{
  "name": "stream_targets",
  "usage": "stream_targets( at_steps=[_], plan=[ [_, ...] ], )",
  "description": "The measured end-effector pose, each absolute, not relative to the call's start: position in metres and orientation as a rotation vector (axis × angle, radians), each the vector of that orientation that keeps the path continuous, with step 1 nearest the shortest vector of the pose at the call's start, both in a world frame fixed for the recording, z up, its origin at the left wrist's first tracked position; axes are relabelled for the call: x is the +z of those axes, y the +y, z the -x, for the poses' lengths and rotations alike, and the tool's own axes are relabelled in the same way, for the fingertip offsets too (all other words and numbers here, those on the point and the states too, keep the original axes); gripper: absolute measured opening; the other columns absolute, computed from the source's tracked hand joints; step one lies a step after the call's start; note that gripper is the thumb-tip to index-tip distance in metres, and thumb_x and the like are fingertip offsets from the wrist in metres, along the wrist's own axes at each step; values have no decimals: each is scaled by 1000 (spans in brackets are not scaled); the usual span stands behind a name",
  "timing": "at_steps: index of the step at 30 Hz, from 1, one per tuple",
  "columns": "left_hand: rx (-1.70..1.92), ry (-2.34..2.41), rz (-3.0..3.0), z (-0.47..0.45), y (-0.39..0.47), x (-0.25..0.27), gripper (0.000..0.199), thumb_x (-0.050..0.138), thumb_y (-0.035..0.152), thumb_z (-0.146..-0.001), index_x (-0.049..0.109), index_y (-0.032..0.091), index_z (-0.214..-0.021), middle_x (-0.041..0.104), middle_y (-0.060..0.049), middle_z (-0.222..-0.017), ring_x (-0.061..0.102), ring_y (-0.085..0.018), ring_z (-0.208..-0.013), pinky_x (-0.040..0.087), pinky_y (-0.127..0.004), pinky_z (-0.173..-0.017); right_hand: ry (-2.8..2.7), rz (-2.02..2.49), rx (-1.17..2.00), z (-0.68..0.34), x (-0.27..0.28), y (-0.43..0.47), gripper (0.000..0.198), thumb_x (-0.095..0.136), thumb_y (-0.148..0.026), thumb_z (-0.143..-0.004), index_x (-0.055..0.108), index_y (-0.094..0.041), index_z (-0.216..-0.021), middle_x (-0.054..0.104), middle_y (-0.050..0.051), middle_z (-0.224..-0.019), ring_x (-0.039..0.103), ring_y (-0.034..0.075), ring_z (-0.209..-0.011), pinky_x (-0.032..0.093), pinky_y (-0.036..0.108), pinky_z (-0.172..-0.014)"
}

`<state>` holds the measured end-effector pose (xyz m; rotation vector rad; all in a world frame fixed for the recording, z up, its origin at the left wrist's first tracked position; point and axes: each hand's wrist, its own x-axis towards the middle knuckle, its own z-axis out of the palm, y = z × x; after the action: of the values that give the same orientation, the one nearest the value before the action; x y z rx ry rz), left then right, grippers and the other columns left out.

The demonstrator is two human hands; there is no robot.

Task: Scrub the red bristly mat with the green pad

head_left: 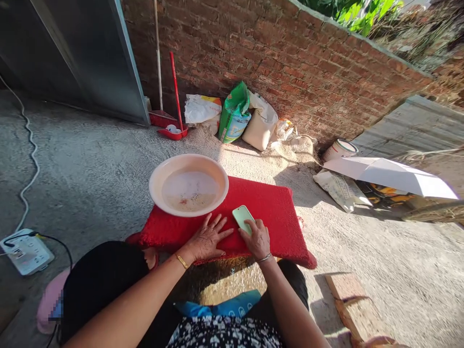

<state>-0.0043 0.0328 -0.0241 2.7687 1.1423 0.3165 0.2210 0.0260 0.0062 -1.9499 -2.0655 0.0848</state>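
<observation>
Currently, a pale green block (242, 217) with rounded corners is held by the right hand (258, 240) against a red mat (268, 208), the fingers and thumb being clamped around its near end while its far end is left uncovered. What lies on its underside cannot be told. Just to its left, the mat is touched by the left hand (209, 240), which is laid palm down with its fingers spread apart. A gold-coloured bracelet (181, 261) is worn on the left wrist, and a silver-coloured one on the right. Near the left fingertips, the mat's far left corner is covered by a pale basin (159, 186), in which shallow liquid and some reddish and dark specks are seen. Beyond, a red dustpan (177, 134), a green sack (235, 113) and other bags are set along a brick wall (232, 48). Farther right, some things on the ground are partly sheltered by a light umbrella (387, 174). At the lower left, a white power strip (28, 252) is placed on the ground, with cables attached.
</observation>
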Motion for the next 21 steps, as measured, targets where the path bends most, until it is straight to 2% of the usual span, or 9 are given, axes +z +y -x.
stream_targets(
  at_steps=[6,9,12,16,21],
  plan=[
    [334,1165,-2745,3,31,-19,81,67,61,-72,39,34,-143,25,-11,-156,19,-35,-143,5,-57,-114,-1414,2564,70,-359,20,7,44,56,-54,-83,62,-26,-117,55,7,-101,58,21,-86,41,33,-77],
    [330,1151,-2738,4,31,-18,81,67,61,-72,38,34,-144,25,-11,-156,18,-36,-143,6,-58,-114,-1123,2712,3,-393,29,-3,47,57,-56,-81,63,-26,-116,55,8,-99,59,22,-83,42,34,-75],
    [319,1141,-2732,6,32,-17,81,66,61,-73,38,33,-144,25,-11,-156,18,-36,-143,6,-58,-114,-1256,2554,-8,-370,28,-5,45,57,-55,-79,65,-25,-112,56,7,-100,59,22,-84,42,34,-74],
    [319,1143,-2744,5,32,-20,81,64,63,-73,37,35,-144,25,-11,-156,19,-35,-143,7,-57,-114,-1772,2056,135,-277,14,-2,36,59,-50,-82,66,-25,-107,56,6,-99,57,20,-84,42,32,-75],
    [335,1156,-2770,4,33,-21,83,61,67,-74,33,36,-146,31,-10,-154,18,-35,-143,5,-59,-113,-2104,1710,122,-206,6,1,31,61,-44,-84,64,-26,-109,56,7,-100,54,21,-89,40,32,-79]
  ],
)
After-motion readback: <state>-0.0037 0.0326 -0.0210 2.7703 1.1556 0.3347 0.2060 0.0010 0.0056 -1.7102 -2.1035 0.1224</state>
